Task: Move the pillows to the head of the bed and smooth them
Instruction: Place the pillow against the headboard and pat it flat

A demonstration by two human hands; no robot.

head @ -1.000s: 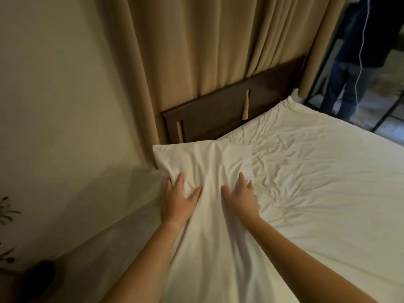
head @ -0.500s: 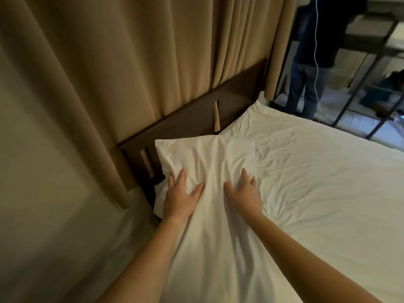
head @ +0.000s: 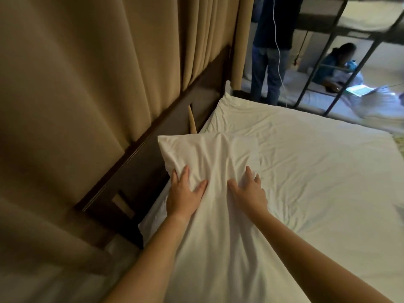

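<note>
A white pillow [head: 209, 154] lies lengthwise on the bed [head: 317, 162], its far end beside the dark wooden headboard [head: 140, 169]. My left hand [head: 183, 193] presses flat on the pillow's left side, fingers spread and straight. My right hand [head: 249, 191] presses flat on its right side, fingers also spread. The cloth bunches in folds between the two hands. The pillow's near end runs down between my forearms and out of view.
Beige curtains [head: 91, 62] hang behind the headboard at left. A person in jeans [head: 269, 68] stands past the bed's far corner. Beyond, a metal bunk frame [head: 336, 88] holds another person lying by a lit screen. White wrinkled sheet spreads to the right.
The view has swung right, bringing the bunk and the people into sight. Both hands stay pressed on the pillow in much the same place, spread slightly wider apart.
</note>
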